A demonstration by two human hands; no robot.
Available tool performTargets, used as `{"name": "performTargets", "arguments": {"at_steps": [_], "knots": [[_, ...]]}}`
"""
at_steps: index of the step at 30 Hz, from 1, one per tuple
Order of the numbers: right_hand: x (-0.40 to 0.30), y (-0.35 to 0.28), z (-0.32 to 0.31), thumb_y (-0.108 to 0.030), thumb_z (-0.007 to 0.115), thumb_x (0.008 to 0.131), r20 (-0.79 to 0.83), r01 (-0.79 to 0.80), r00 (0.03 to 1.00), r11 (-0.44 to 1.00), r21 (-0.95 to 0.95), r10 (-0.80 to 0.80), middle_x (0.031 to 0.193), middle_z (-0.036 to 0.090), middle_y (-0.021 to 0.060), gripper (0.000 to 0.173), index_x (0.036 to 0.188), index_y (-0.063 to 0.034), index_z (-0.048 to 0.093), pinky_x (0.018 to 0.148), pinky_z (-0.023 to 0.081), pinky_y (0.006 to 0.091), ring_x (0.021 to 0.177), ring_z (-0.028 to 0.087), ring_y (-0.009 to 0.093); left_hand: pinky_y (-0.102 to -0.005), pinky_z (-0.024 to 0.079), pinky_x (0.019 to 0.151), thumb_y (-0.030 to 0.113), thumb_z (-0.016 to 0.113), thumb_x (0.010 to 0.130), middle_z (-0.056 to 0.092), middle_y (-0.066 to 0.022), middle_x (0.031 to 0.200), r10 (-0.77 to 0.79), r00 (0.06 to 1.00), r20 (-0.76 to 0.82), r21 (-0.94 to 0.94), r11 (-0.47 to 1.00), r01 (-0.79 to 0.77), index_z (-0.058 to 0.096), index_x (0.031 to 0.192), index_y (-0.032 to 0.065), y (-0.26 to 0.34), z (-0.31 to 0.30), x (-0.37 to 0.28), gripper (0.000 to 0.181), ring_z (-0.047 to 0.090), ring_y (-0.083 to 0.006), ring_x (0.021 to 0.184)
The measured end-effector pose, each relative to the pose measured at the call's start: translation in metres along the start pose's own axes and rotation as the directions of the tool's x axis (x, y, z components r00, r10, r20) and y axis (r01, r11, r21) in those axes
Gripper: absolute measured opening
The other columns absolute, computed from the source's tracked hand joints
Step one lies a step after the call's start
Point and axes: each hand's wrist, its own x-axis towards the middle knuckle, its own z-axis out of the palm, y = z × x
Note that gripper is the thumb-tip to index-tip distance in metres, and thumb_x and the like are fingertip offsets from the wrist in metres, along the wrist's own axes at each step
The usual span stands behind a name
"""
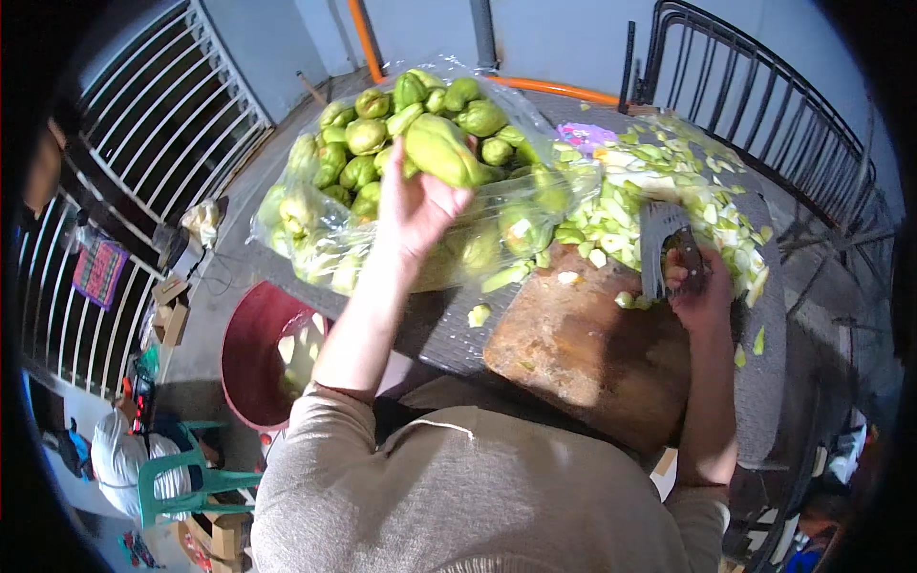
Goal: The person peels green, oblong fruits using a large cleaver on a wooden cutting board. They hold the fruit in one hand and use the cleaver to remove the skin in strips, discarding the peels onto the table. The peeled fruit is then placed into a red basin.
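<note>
My left hand (424, 208) holds a large green chayote (443, 152) over a clear plastic bag (458, 215), which is full of whole chayotes (365, 136). In my right hand (698, 286) is the dark riveted handle of a wide-bladed knife (653, 247); the blade rests by the far right edge of a worn wooden cutting board (559, 336). Beyond the board lies a heap of pale green peelings and cut pieces (623, 208). A few small bits lie on the board near the blade.
A red tub (240, 358) with pale pieces in liquid stands on the floor at left. The grey table (759, 408) has a curved right edge. Folded metal frames (759, 93) lean at the wall. A green plastic chair (161, 480) is lower left.
</note>
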Motion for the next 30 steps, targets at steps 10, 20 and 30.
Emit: {"name": "performTargets", "arguments": {"at_steps": [10, 20, 30], "knots": [[-0.007, 0.012, 0.064, -0.011, 0.056, 0.088, 0.020, 0.309, 0.834, 0.437, -0.845, -0.551, 0.088, 0.059, 0.0013, 0.026, 0.113, -0.0036, 0.057, 0.063, 0.043, 0.0233, 0.069, 0.052, 0.009, -0.0343, 0.050, 0.060, 0.063, 0.028, 0.091, 0.055, -0.0161, 0.116, -0.455, 0.886, -0.092, 0.048, 0.886, 0.461, 0.044, 0.125, 0.0148, -0.139, 0.027, 0.023, 0.061, 0.059, -0.0229, 0.079], [-0.036, 0.052, 0.092, -0.052, 0.072, 0.067, 0.538, 0.387, 0.797, -0.451, -0.804, -0.275, 0.060, 0.048, 0.0073, 0.050, 0.072, -0.0057, 0.052, 0.054, 0.041, 0.0352, 0.057, 0.053, 0.026, -0.0455, 0.051, 0.081, 0.074, 0.038, 0.081, 0.063, -0.0198, 0.100, -0.427, 0.893, -0.144, -0.053, 0.904, 0.424, 0.055, 0.112, 0.0070, -0.147, -0.021, 0.030, 0.076, 0.063, -0.0325, 0.089], [-0.027, 0.056, 0.081, -0.056, 0.072, 0.062, 0.543, 0.304, 0.798, -0.605, -0.736, -0.260, 0.062, 0.052, 0.0089, 0.053, 0.069, -0.0063, 0.055, 0.053, 0.042, 0.0384, 0.058, 0.054, 0.029, -0.0462, 0.050, 0.083, 0.068, 0.040, 0.084, 0.062, -0.0195, 0.105, -0.487, 0.870, -0.078, -0.216, 0.860, 0.463, 0.057, 0.111, 0.0041, -0.148, -0.032, 0.032, 0.072, 0.063, -0.0329, 0.091]]}}
